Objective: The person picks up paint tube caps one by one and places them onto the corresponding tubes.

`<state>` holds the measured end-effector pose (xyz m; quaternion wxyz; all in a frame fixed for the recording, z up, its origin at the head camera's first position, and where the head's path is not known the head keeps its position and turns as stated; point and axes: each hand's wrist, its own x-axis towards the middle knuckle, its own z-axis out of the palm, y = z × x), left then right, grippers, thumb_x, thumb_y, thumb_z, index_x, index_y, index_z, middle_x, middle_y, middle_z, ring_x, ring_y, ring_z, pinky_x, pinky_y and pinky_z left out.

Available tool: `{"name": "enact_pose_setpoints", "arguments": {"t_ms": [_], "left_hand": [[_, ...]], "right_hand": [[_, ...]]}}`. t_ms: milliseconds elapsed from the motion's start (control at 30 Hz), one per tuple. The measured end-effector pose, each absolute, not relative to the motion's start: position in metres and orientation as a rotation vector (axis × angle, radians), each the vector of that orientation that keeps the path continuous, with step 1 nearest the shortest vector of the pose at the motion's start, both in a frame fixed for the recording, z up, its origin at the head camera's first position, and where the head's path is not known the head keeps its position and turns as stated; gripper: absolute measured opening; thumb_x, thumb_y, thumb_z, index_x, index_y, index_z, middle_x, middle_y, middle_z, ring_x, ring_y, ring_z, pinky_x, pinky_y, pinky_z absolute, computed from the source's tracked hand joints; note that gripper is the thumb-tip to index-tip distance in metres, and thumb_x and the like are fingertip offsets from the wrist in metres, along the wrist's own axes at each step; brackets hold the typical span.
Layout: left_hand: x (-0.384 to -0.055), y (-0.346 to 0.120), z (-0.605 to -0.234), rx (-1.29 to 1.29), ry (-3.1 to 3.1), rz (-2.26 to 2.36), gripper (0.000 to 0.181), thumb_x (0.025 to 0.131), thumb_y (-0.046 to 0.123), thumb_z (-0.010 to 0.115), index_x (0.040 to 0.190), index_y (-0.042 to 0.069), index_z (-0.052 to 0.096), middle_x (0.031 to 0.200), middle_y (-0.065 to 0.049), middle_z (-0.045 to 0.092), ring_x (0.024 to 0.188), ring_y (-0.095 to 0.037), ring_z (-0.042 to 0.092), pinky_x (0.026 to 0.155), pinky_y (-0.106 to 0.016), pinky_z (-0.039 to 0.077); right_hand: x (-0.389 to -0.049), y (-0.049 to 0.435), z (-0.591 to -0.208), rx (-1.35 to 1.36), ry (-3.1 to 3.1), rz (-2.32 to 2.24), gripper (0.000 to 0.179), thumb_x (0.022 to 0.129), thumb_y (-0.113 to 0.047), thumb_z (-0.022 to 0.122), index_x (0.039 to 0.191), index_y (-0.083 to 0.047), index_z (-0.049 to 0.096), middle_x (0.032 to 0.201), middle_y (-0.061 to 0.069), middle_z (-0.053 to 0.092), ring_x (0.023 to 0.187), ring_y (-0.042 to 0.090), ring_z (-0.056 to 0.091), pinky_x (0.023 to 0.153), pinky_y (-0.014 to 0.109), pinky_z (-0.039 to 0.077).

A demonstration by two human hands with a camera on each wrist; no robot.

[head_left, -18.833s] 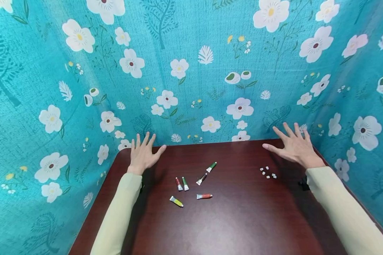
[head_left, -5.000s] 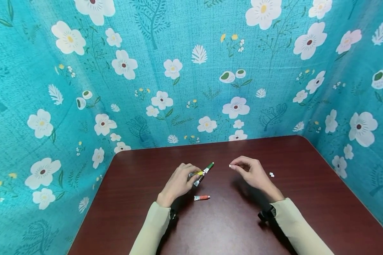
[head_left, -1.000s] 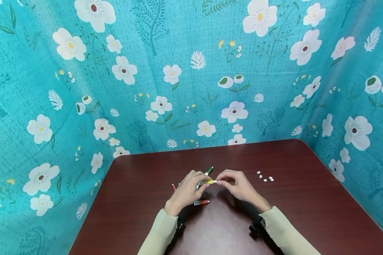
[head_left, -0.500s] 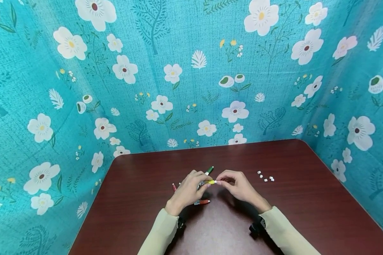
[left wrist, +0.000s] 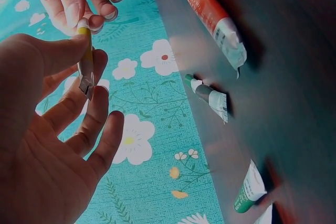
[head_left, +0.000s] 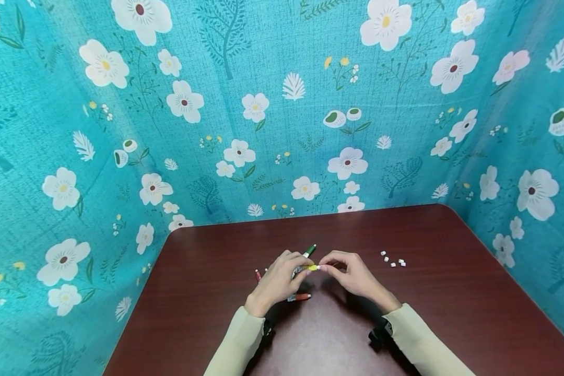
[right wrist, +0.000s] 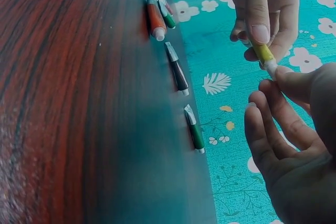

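My left hand [head_left: 276, 280] holds a small yellow paint tube [left wrist: 87, 43] between thumb and fingers, its crimped foil end pointing away from the right hand. At the tube's tip my right hand [head_left: 353, 275] pinches a small white cap [right wrist: 271, 68] with thumb and index finger; cap and tip meet end to end. The remaining right fingers are loosely bent. An orange-red paint tube [head_left: 302, 297] lies on the table just in front of the left hand. Behind both hands is a green tube [head_left: 312, 249]; a dark tube [right wrist: 178, 73] shows in the right wrist view.
Several small white caps [head_left: 392, 265] lie on the dark red-brown table [head_left: 451, 313] to the right. A red tube [head_left: 258, 275] is partly hidden behind the left hand. A teal flowered cloth [head_left: 272, 130] hangs behind and at both sides.
From flat and apart, the hands came to hold the yellow tube and a white cap, then brought them together at the tube's tip. Over the last second they barely move.
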<state>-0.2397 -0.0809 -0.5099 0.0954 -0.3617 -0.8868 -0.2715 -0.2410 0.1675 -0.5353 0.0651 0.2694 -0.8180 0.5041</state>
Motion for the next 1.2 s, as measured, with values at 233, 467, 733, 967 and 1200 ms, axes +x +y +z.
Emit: {"name": "enact_pose_setpoints", "arguments": {"t_ms": [233, 467, 733, 967, 1200], "left_hand": [[-0.2407, -0.0797, -0.5105, -1.059, -2.641, -0.809, 0.018, 0.103, 0.018, 0.073, 0.121, 0.019, 0.078, 0.115, 0.006, 0.075, 0.101, -0.024, 0.066, 0.086, -0.029, 0.055], [-0.2407, -0.0805, -0.5103, -1.047, -2.653, -0.819, 0.019, 0.103, 0.019, 0.073, 0.122, 0.020, 0.078, 0.117, 0.005, 0.075, 0.101, -0.024, 0.066, 0.085, -0.029, 0.055], [-0.2397, -0.0791, -0.5126, -1.056, -2.629, -0.777, 0.019, 0.103, 0.020, 0.074, 0.122, 0.020, 0.078, 0.116, 0.006, 0.075, 0.099, -0.018, 0.063, 0.084, -0.026, 0.054], [-0.2393, -0.0794, -0.5129, -1.041, -2.656, -0.787, 0.019, 0.103, 0.020, 0.074, 0.122, 0.021, 0.078, 0.117, 0.008, 0.075, 0.100, -0.017, 0.062, 0.083, -0.027, 0.054], [-0.2391, -0.0800, -0.5126, -1.045, -2.662, -0.813, 0.019, 0.104, 0.022, 0.073, 0.122, 0.021, 0.078, 0.117, 0.007, 0.075, 0.101, -0.022, 0.065, 0.083, -0.027, 0.054]], "right_hand": [[-0.2411, 0.1677, -0.5359, 0.800, -2.483, 1.526, 0.009, 0.103, -0.019, 0.074, 0.108, -0.025, 0.079, 0.103, -0.010, 0.076, 0.090, 0.008, 0.071, 0.075, 0.034, 0.061], [-0.2412, 0.1657, -0.5366, 0.795, -2.472, 1.550, 0.010, 0.100, -0.017, 0.078, 0.106, -0.024, 0.078, 0.101, -0.009, 0.075, 0.090, 0.010, 0.073, 0.077, 0.035, 0.062], [-0.2406, 0.1670, -0.5418, 0.799, -2.461, 1.531, 0.009, 0.101, -0.017, 0.075, 0.107, -0.022, 0.079, 0.102, -0.006, 0.077, 0.089, 0.010, 0.072, 0.076, 0.036, 0.062], [-0.2419, 0.1668, -0.5427, 0.799, -2.474, 1.540, 0.009, 0.103, -0.020, 0.073, 0.107, -0.025, 0.079, 0.102, -0.010, 0.076, 0.089, 0.012, 0.072, 0.077, 0.036, 0.062], [-0.2420, 0.1668, -0.5431, 0.801, -2.483, 1.525, 0.009, 0.105, -0.020, 0.071, 0.107, -0.025, 0.079, 0.102, 0.006, 0.078, 0.084, 0.012, 0.069, 0.074, 0.032, 0.060]]}}
